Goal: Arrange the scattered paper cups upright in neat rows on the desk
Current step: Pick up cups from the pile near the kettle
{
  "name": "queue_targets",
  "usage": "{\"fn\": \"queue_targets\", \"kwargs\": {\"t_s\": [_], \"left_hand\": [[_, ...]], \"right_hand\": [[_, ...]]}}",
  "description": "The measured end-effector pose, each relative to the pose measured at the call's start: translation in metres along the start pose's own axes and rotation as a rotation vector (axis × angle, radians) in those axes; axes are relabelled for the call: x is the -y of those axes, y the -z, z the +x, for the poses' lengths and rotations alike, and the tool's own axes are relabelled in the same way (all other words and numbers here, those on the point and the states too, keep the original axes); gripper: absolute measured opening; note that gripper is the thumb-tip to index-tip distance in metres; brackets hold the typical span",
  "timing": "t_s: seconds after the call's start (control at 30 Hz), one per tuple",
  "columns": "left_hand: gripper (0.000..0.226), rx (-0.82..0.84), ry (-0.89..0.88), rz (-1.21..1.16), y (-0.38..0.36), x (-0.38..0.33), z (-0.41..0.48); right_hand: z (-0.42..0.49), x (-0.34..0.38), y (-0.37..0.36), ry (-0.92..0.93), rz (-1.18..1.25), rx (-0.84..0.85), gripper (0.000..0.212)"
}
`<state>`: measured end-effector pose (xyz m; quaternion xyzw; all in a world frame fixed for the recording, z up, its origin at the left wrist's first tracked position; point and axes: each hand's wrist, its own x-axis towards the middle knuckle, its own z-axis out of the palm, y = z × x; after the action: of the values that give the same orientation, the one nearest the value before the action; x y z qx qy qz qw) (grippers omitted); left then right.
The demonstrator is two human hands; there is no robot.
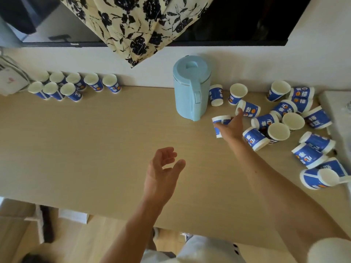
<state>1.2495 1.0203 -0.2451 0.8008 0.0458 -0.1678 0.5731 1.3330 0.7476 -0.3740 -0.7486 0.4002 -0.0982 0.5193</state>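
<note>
Several blue-and-white paper cups [74, 88] stand upright in two rows at the desk's far left. Many more cups [281, 118] lie scattered on the right side, some upright, some on their sides. My right hand [232, 128] reaches in beside the kettle and grips a tipped cup [218, 120] with thumb and fingers around it; one fingertip touches another lying cup [248, 109]. My left hand [163, 169] hovers above the middle of the desk, fingers loosely curled, holding nothing.
A light blue kettle [191, 88] stands at the back centre of the wooden desk [95, 139]. A floral cloth [140, 29] hangs over a dark screen [237, 19] on the wall. A white object [336, 111] sits at the right edge.
</note>
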Motion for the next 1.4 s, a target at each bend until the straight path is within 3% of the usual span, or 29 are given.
{"fn": "queue_targets", "kwargs": {"t_s": [0.1,0.27,0.43,0.53,0.6,0.67,0.77,0.83,0.9,1.23,1.4], "left_hand": [[0.044,0.053,-0.007,0.086,-0.011,-0.003,0.008],[0.084,0.162,-0.068,0.245,-0.028,-0.009,0.019],[0.094,0.141,-0.178,0.236,-0.036,-0.015,0.016],[0.087,0.137,-0.212,0.216,-0.036,-0.014,0.012],[0.08,0.108,-0.2,0.209,-0.034,-0.014,0.009],[0.076,0.082,-0.185,0.187,-0.029,-0.014,0.008],[0.07,0.046,-0.176,0.163,-0.019,-0.013,0.006],[0.065,0.027,-0.174,0.144,-0.014,-0.013,0.004],[0.063,0.01,-0.187,0.132,-0.01,-0.011,0.003],[0.065,-0.006,-0.197,0.104,0.002,-0.004,-0.005],[0.064,-0.016,-0.19,0.085,-0.003,-0.002,-0.01]], "right_hand": [[-0.043,0.015,0.007,0.017,0.145,0.155,0.11],[-0.116,0.052,0.03,0.083,0.255,0.479,0.105],[-0.153,0.067,0.054,0.105,0.204,0.683,0.097],[-0.151,0.069,0.072,0.103,0.228,0.751,0.096],[-0.135,0.064,0.084,0.105,0.204,0.697,0.095],[-0.109,0.05,0.092,0.104,0.084,0.447,0.087],[-0.068,0.012,0.096,0.143,-0.46,0.103,0.078],[-0.053,-0.017,0.095,0.181,-0.844,0.051,0.078],[-0.046,-0.04,0.092,0.208,-1.049,0.044,0.079],[-0.041,-0.063,0.086,0.241,-1.081,-0.003,0.067],[-0.044,-0.064,0.087,0.457,-1.055,0.122,0.053]]}}
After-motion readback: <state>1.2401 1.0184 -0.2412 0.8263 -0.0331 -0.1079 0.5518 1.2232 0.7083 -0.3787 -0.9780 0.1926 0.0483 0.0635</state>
